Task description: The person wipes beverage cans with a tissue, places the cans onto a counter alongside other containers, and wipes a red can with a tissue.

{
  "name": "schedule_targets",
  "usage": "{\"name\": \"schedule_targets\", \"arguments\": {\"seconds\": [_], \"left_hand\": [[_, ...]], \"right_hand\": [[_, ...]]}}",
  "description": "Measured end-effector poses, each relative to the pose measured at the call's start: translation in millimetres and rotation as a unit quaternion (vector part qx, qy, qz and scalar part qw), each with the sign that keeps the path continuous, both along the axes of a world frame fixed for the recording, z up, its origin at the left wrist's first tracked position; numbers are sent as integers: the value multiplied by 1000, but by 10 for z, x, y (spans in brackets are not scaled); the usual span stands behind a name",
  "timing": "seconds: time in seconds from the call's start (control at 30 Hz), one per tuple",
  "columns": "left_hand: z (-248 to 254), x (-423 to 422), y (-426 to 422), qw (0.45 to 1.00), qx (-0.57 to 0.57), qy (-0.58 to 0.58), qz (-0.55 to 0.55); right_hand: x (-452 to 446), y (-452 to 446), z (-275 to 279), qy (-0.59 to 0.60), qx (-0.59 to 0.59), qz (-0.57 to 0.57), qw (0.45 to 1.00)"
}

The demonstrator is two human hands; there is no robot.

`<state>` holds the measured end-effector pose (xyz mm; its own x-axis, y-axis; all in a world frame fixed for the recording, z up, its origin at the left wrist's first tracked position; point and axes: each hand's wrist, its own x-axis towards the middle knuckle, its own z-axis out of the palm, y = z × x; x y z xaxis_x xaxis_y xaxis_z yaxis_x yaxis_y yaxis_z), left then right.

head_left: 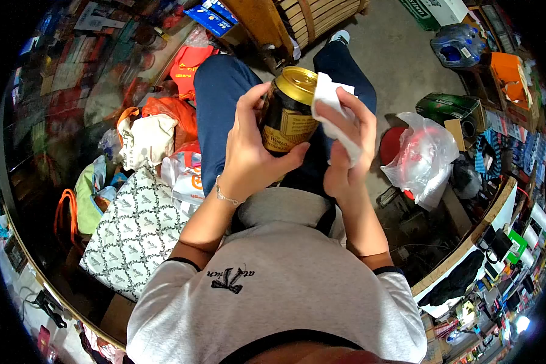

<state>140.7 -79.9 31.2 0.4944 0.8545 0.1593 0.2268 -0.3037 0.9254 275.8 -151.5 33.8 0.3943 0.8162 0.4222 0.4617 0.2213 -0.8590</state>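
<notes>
A black and gold drink can is held up over my lap, slightly tilted, its gold lid facing up. My left hand wraps round the can's left side, thumb across the lower front. On the other side, my right hand holds a white tissue between its fingers, and the tissue touches the can's upper right side. Part of the can's right side is hidden behind the tissue.
Left of my legs are a patterned white box, a cream cloth bag and red bags. On the right lie a clear plastic bag, a green box and wrapped bottles. A wooden slatted seat stands ahead.
</notes>
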Motion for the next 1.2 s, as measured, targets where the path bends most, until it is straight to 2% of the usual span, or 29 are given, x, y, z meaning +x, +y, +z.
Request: {"name": "schedule_targets", "arguments": {"seconds": [0.07,0.17,0.23,0.27,0.3,0.33,0.37,0.43,0.5,0.57,0.63,0.67,0.73,0.77,0.8,0.83,0.9,1.0,1.1,1.13,1.2], "left_hand": [[18,-13,1,1000,2,13,2],[38,-34,3,1000,-3,18,-4],[55,-55,0,998,-58,-23,-15],[47,-65,5,998,-58,-24,-15],[34,-83,5,989,-126,-75,-26],[26,-98,5,972,-195,-125,-37],[30,-110,6,972,-195,-125,-38],[50,-129,3,886,-392,-241,-61],[62,-136,-23,875,-404,-254,-75],[112,-147,-51,763,-558,-315,-88],[58,-153,-47,759,-574,-298,-73],[25,-160,-10,688,-620,-355,-129],[53,-123,-18,663,-632,-373,-148],[67,-105,-23,650,-638,-381,-158],[70,-82,-50,710,-609,-335,-115],[74,-68,-70,764,-575,-285,-71],[83,-71,-81,758,-578,-295,-69],[146,-88,-88,790,-551,-267,-45],[138,-124,-113,792,-552,-261,-13],[104,-140,-105,780,-576,-245,13],[25,-175,-94,760,-581,-290,15]], "right_hand": [[-59,27,67,-90,-15,5,996],[-85,90,71,-76,-6,10,997],[-81,101,51,-56,-6,16,998],[-91,105,50,41,-6,32,999],[-101,102,47,137,-6,48,989],[-69,66,-15,158,-16,74,985],[-87,62,-35,158,-17,73,985],[-145,67,-49,284,-1,86,955],[-167,29,-37,302,-45,70,950],[-156,2,-53,356,-89,68,928],[-138,5,-9,358,-97,66,926],[-122,10,17,360,-104,64,925],[-104,23,12,362,-111,60,923],[-98,64,-19,272,-68,60,958],[-94,92,-43,179,-24,60,982],[-86,103,-54,182,-23,61,981],[-72,123,-59,30,1,83,996],[-134,110,-26,2,4,98,995],[-198,58,-86,-26,-11,153,988],[-219,26,-81,-43,-19,166,985],[-255,-31,-74,-61,-27,181,981]]}}
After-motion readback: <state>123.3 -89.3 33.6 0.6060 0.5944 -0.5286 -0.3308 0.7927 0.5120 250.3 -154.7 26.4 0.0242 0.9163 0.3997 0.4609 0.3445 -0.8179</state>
